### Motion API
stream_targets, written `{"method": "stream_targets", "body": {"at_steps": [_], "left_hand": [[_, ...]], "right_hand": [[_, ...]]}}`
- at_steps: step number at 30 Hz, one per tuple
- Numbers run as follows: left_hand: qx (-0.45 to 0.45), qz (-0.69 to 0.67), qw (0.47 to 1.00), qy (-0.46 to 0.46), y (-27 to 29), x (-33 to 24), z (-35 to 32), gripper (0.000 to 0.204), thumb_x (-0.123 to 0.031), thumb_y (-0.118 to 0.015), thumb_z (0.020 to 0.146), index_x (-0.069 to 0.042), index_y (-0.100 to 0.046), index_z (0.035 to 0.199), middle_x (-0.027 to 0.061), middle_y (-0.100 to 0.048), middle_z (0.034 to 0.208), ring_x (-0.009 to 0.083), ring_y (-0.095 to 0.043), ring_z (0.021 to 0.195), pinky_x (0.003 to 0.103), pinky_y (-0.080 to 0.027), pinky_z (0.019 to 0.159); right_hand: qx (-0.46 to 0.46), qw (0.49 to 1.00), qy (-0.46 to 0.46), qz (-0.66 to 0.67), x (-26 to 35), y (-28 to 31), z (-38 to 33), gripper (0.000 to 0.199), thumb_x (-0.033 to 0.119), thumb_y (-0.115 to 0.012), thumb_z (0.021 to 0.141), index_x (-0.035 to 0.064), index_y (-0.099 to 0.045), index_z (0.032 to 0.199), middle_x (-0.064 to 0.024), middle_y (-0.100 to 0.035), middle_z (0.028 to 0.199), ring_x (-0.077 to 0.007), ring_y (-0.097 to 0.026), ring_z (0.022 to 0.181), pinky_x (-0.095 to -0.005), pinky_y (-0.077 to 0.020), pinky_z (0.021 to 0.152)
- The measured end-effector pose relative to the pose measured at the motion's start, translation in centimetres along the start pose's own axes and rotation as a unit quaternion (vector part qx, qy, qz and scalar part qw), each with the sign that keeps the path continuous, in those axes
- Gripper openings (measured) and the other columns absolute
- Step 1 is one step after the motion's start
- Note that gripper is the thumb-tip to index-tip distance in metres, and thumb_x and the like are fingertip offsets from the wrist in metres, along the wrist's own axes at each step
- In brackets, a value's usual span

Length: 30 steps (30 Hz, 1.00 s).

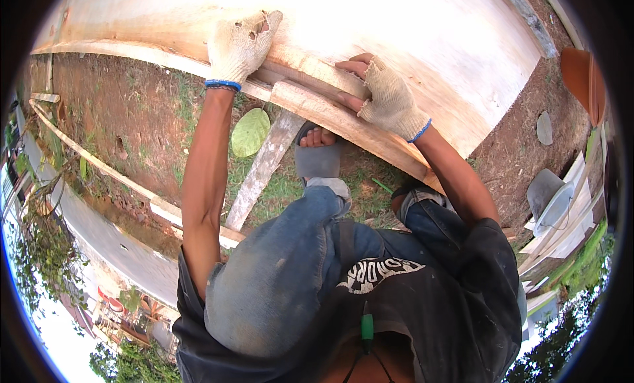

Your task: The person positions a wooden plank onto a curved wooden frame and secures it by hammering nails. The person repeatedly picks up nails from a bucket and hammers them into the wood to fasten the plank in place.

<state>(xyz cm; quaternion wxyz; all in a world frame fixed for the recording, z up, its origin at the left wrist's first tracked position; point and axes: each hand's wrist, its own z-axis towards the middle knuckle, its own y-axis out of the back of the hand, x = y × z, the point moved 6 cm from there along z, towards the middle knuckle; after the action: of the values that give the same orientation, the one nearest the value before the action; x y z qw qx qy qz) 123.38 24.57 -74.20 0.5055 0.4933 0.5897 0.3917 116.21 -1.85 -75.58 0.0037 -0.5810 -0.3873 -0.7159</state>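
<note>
The gloved left hand [239,46] lies flat and spread on the big pale plywood sheet [409,33], while the gloved right hand [386,96] curls partly closed around the wooden batten [317,102] running along the sheet's near edge, above the grass [284,185].

plywood sheet [396,33] cut off at top
</note>
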Motion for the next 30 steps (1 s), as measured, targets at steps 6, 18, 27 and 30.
{"method": "stream_targets", "body": {"at_steps": [6, 18, 27, 30], "left_hand": [[0.033, -0.094, 0.995, -0.010, 2.0, 1.5, 2.2, 0.065, -0.065, -0.059, 0.100, -0.013, -0.072, 0.136, 0.0129, -0.081, 0.104, 0.0304, -0.076, 0.096, 0.042, -0.057, 0.091], [0.091, -0.047, 0.994, -0.045, -0.2, 2.2, -1.6, 0.048, -0.051, -0.060, 0.104, -0.012, -0.077, 0.126, 0.0139, -0.080, 0.113, 0.0319, -0.075, 0.103, 0.040, -0.057, 0.091], [0.040, -0.031, 0.998, -0.045, -0.2, 1.3, -1.7, 0.046, -0.047, -0.061, 0.104, -0.008, -0.079, 0.120, 0.0155, -0.079, 0.104, 0.0337, -0.075, 0.095, 0.041, -0.057, 0.084], [-0.007, -0.055, 0.997, -0.052, 0.1, 1.5, -2.1, 0.043, -0.045, -0.066, 0.103, -0.007, -0.078, 0.121, 0.0138, -0.079, 0.104, 0.0291, -0.075, 0.091, 0.041, -0.057, 0.080]], "right_hand": [[0.068, 0.973, -0.153, 0.158, -1.4, -0.3, 0.6, 0.035, 0.031, -0.075, 0.100, 0.0085, -0.075, 0.127, -0.0118, -0.073, 0.114, -0.0262, -0.070, 0.107, -0.0384, -0.0563, 0.093], [0.143, 0.986, -0.046, 0.071, -2.3, -0.7, 1.4, 0.041, 0.040, -0.070, 0.104, 0.0054, -0.077, 0.125, -0.0113, -0.075, 0.113, -0.0256, -0.071, 0.106, -0.0396, -0.0572, 0.094], [0.114, 0.993, -0.024, 0.031, -0.2, 0.1, 0.8, 0.043, 0.013, -0.077, 0.086, 0.0062, -0.074, 0.129, -0.0145, -0.070, 0.111, -0.0316, -0.070, 0.106, -0.0434, -0.0581, 0.089], [0.076, 0.997, -0.001, -0.022, 0.6, 0.0, 0.5, 0.040, 0.008, -0.076, 0.086, 0.0076, -0.075, 0.126, -0.0136, -0.071, 0.108, -0.0320, -0.070, 0.099, -0.0432, -0.0578, 0.088]]}}
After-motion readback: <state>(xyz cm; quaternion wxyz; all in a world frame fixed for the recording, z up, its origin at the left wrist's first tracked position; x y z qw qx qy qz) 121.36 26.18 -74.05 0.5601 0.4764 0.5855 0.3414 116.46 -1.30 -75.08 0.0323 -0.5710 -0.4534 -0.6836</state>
